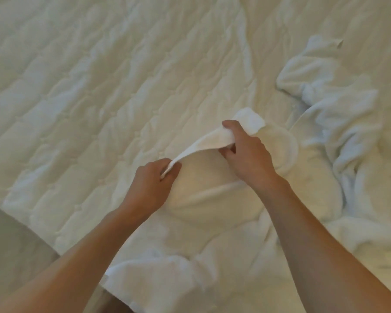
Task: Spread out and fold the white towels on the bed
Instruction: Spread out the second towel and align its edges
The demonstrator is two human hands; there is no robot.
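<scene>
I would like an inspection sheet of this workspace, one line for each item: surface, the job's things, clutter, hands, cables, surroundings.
Surface: quilted bed cover, white, wrinkled in places.
Job's things: white towel, its edge lifted and stretched between both hands, the rest lying rumpled on the bed towards the person; towel pile, crumpled, on the right, not folded.
Clutter: nothing seen.
Hands: left hand pinches the towel edge; right hand grips the same edge further along, near a corner.
Cables: nothing seen.
Surroundings: floor beside the bed at lower left, blurred.
</scene>
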